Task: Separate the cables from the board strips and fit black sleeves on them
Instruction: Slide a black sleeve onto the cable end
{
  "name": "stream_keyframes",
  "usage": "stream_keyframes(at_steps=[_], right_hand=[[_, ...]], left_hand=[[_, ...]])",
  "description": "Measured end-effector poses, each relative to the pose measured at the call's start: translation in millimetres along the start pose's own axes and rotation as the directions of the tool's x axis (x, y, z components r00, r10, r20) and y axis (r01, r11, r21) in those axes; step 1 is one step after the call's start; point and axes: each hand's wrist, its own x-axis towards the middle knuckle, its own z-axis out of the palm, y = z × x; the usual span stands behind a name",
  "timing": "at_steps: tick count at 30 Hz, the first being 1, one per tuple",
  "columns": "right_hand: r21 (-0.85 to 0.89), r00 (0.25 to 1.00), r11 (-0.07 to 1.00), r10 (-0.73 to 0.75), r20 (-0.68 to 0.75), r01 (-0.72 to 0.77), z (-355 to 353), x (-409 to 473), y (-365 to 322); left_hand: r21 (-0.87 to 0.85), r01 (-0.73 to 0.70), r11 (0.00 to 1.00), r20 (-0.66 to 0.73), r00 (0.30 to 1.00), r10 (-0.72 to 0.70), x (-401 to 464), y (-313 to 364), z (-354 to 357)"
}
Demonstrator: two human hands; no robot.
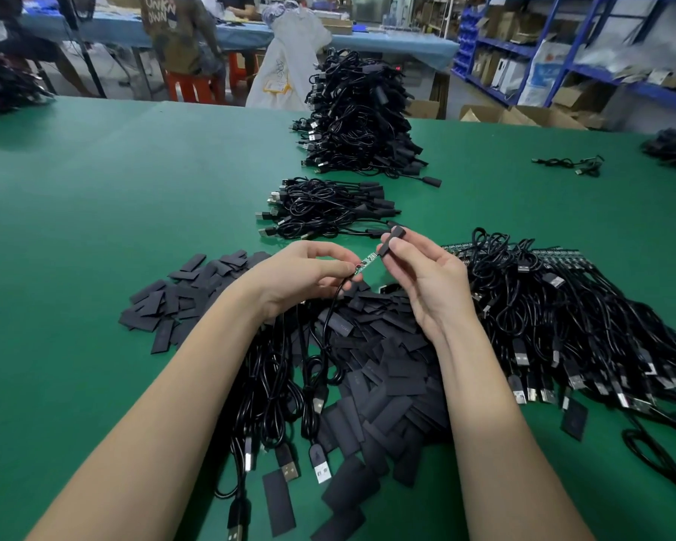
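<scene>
A green work table (94,212) fills the view. Above its middle, your left hand (301,275) pinches a small green board (364,263) at its cable (330,306) end, while your right hand (426,275) pinches a black sleeve (392,240) whose lower mouth just meets the board's free tip. Loose sleeves (383,369) lie heaped under your wrists (cables tangled among them). Unseparated cables on board strips (555,306) lie right; finished bundles (328,208) sit beyond.
</scene>
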Motion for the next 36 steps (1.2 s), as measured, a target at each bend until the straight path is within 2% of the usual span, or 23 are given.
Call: stream_keyframes(at_steps=[6,17,25,31,36], right_hand=[[0.061,0.999,0.998,0.005,0.033,-0.007,0.5,0.1,2.5],[-0.025,0.999,0.998,-0.053,-0.004,0.053,4.2,0.2,6.8],[0.107,0.992,0.991,0.075,0.102,-0.086,-0.7,-0.9,2.0],[-0.048,0.991,0.999,0.031,0.127,-0.025,2.7,-2.0,1.8],[-0.07,0.991,0.996,0.061,0.115,-0.053,4.7,-3.1,4.1]], left_hand=[[-0.052,0.016,0.999,0.007,1.0,-0.015,0.4,-1.7,-0.7],[-0.091,0.027,0.996,0.028,0.999,-0.025,-1.4,-1.0,0.7],[-0.096,0.016,0.995,0.039,0.999,-0.013,-1.3,0.1,1.6],[-0.103,0.015,0.995,-0.002,1.0,-0.015,0.9,-0.7,-0.7],[-0.072,-0.021,0.997,-0.039,0.999,0.018,1.6,-1.8,1.0]])
